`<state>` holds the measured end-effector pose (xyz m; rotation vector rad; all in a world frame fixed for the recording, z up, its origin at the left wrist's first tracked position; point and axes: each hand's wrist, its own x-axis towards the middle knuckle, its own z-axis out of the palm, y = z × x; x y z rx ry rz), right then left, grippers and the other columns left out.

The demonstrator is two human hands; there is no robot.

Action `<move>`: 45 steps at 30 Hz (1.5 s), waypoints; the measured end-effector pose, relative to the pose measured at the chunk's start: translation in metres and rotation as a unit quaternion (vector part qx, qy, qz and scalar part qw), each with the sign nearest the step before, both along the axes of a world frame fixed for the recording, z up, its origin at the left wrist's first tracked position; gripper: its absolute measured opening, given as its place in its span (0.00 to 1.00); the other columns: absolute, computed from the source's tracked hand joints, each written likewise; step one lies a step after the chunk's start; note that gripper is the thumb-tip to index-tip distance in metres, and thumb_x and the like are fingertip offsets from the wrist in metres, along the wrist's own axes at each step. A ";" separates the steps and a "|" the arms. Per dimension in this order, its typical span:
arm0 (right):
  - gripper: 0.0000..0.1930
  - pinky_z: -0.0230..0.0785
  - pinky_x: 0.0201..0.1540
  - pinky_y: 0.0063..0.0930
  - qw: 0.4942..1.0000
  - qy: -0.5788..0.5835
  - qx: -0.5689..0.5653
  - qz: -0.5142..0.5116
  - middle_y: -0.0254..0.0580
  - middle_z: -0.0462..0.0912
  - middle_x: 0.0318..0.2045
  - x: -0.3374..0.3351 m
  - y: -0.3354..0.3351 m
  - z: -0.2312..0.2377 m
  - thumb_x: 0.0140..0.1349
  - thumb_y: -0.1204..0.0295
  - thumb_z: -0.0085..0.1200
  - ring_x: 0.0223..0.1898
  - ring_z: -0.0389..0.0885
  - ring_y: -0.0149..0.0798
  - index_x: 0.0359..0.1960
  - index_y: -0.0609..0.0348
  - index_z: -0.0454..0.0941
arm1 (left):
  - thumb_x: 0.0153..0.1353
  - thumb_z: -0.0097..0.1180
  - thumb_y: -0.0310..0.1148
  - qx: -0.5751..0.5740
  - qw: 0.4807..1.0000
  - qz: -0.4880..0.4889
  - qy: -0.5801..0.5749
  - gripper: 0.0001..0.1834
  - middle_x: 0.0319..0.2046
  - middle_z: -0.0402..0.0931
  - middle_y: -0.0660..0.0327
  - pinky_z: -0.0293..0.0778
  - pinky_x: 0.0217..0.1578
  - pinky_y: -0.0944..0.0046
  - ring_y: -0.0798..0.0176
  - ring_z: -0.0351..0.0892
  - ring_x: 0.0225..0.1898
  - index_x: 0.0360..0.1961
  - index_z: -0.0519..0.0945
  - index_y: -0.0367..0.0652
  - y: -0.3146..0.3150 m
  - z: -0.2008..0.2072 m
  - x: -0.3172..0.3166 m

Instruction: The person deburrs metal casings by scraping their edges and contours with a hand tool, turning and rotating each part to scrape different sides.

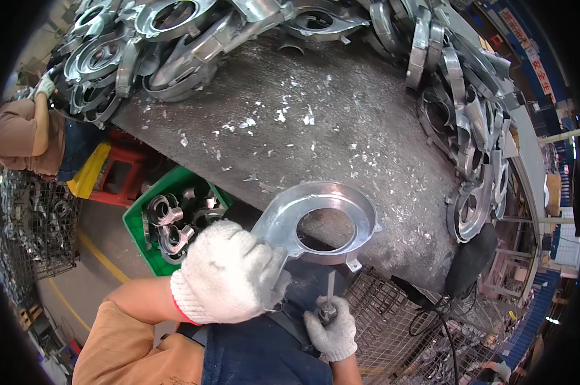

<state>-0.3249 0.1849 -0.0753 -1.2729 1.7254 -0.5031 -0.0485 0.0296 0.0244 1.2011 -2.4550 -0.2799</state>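
The gloved left hand (pixel 229 273) grips a metal casting (pixel 280 212) by its narrow end over the near edge of the tabletop (pixel 360 128); the gloved right hand (pixel 333 332) is closed around a tool (pixel 330 292) pointing up near the casting's rim. A green crate (pixel 134 226) of parts (pixel 164 213) stands leftward, and more castings (pixel 453 70) line the tabletop's far and right edges.

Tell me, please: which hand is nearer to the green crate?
Left. In the picture, the left hand overlaps the lower right of the green crate; the right hand is farther right, gripping a tool.
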 end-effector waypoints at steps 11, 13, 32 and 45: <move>0.20 0.74 0.21 0.27 0.920 -0.257 -0.143 -0.258 0.37 0.80 0.26 -0.041 -0.084 0.030 0.71 0.78 0.61 0.19 0.77 0.28 0.60 0.60 0.67 | 0.56 0.64 0.30 0.310 0.887 0.328 0.092 0.12 0.33 0.86 0.51 0.82 0.42 0.48 0.48 0.88 0.39 0.39 0.90 0.36 0.087 -0.010 0.226; 0.22 0.74 0.21 0.26 0.902 -0.188 -0.147 -0.358 0.36 0.78 0.25 -0.053 -0.115 0.043 0.73 0.76 0.62 0.18 0.76 0.29 0.63 0.61 0.65 | 0.59 0.66 0.33 0.158 0.930 0.312 -0.114 0.17 0.38 0.88 0.47 0.82 0.47 0.45 0.41 0.88 0.44 0.47 0.90 0.36 0.100 -0.010 0.232; 0.38 0.80 0.29 0.31 0.780 0.092 -0.440 -0.435 0.49 0.80 0.48 -0.089 -0.130 -0.082 0.70 0.75 0.65 0.29 0.81 0.34 0.77 0.67 0.56 | 0.65 0.67 0.43 -0.053 0.955 -0.268 0.119 0.22 0.59 0.84 0.55 0.77 0.63 0.43 0.47 0.79 0.65 0.57 0.88 0.48 -0.162 -0.061 -0.337; 0.39 0.81 0.24 0.34 0.764 -0.205 -0.356 -0.498 0.56 0.85 0.43 -0.094 -0.125 -0.049 0.72 0.71 0.61 0.28 0.87 0.41 0.82 0.62 0.55 | 0.56 0.74 0.61 -0.061 0.977 -0.200 0.032 0.34 0.59 0.83 0.45 0.77 0.69 0.44 0.38 0.76 0.70 0.42 0.91 0.36 -0.167 -0.042 -0.202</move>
